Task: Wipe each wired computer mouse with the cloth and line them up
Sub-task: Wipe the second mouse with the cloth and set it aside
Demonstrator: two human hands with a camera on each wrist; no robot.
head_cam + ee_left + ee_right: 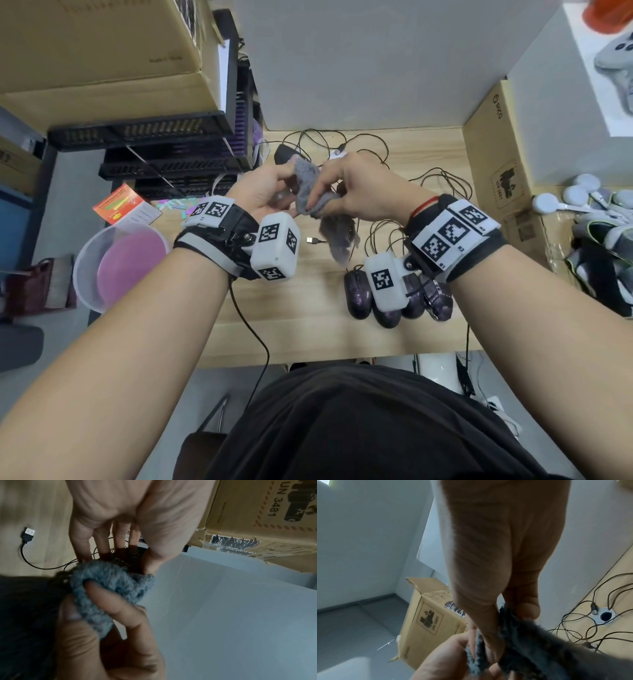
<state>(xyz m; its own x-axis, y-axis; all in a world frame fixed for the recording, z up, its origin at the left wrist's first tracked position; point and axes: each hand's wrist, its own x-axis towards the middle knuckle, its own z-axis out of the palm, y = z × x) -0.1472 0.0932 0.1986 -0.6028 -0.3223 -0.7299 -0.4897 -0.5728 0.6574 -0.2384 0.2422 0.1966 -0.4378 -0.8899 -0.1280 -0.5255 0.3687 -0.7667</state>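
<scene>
Above the wooden table (308, 325) my left hand (274, 192) grips a black wired mouse (130, 553) between fingers and thumb. My right hand (342, 192) pinches the grey fluffy cloth (308, 181) and presses it on the mouse; the cloth's loose end hangs down. In the head view the cloth and fingers hide most of the held mouse. In the right wrist view my right thumb and fingers clamp the cloth (530, 642). Several dark purple mice (358, 294) lie side by side at the near right, partly behind my right wrist. Another black mouse (284, 152) sits at the back.
Tangled black cables (428, 185) and a loose USB plug (311, 240) lie mid-table. A cardboard box (496, 164) stands along the right edge with white controllers (582, 195) beyond it. Black trays (164, 150) and a pink-bottomed plastic tub (120, 263) are at the left.
</scene>
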